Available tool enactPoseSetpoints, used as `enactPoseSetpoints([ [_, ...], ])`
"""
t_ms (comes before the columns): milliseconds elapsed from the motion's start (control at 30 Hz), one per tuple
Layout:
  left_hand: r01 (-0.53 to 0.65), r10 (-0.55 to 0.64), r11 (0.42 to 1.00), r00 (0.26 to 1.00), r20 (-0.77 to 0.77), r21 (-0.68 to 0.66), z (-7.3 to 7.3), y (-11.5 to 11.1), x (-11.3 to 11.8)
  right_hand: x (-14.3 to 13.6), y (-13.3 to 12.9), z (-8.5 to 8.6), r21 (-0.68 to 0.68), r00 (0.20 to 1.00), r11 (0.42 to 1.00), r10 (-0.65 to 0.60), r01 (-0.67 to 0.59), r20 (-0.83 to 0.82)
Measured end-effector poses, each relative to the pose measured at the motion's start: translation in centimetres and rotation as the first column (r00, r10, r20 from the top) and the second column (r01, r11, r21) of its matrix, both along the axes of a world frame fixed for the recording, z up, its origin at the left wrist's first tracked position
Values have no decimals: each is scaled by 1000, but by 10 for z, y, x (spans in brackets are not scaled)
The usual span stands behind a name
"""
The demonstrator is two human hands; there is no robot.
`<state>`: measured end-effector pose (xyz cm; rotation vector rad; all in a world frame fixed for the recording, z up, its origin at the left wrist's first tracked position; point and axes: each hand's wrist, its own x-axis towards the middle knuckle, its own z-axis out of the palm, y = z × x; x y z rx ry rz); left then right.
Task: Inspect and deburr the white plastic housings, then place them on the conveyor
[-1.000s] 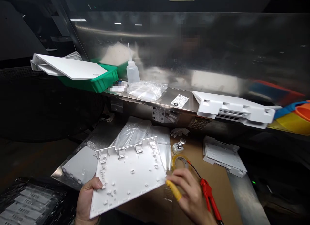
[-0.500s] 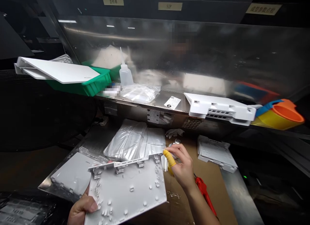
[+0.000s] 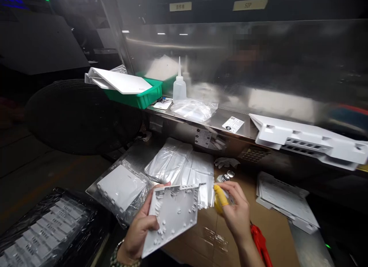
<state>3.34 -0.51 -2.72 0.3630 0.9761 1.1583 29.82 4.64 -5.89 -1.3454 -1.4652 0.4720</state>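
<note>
A white plastic panel [image 3: 175, 213], its clipped and ribbed inner face showing, is gripped at its left edge by my left hand [image 3: 140, 230], thumb on the face. My right hand [image 3: 234, 205] is beside the panel's upper right corner, apart from it, with thumb and forefinger pinched together. A yellow finger cot [image 3: 220, 195] covers one fingertip. Whatever lies between those fingertips is too small to make out. Behind the panel lie stacks of clear plastic bags [image 3: 169, 159].
Bagged white panel [image 3: 122, 186] at left; packed parts [image 3: 43, 234] lower left. Metal-capped jar [image 3: 225, 177], red-handled tool [image 3: 260, 244] and another panel [image 3: 283, 200] at right. The shelf [image 3: 215, 125] holds a green bin [image 3: 143, 98], bottle [image 3: 179, 88] and white part [image 3: 310, 140].
The view has swung left. The panel has turned and tilted in my left hand, and my right hand has come away from its upper right corner.
</note>
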Motion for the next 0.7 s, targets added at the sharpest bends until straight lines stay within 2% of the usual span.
enactPoseSetpoints([
  [67, 63, -53, 995, 990, -129, 77, 3, 1, 14, -20, -13, 17, 56, 996, 996, 74, -72, -41],
  [167, 127, -57, 966, 953, -296, 223, -1, 1, 31, -49, -26, 38, 159, 987, 979, 144, -131, -75],
  [267, 185, -55, 925, 929, -367, 331, -10, -1, 38, -64, -29, 41, 236, 983, 959, 174, -155, -61],
  [433, 203, -59, 910, 927, -372, 361, -26, -3, 38, -63, -27, 32, 221, 991, 969, 126, -113, -45],
  [567, 251, -87, 903, 902, -423, 349, -25, -2, 41, -62, -30, 22, 242, 990, 962, 136, -126, -25],
  [633, 232, -89, 921, 906, -413, 312, -19, -1, 42, -53, -23, 4, 187, 993, 975, 113, -119, 41],
  [700, 154, -82, 968, 940, -332, 199, -12, -2, 38, -32, -9, -28, 34, 989, 999, 10, -15, 144],
])
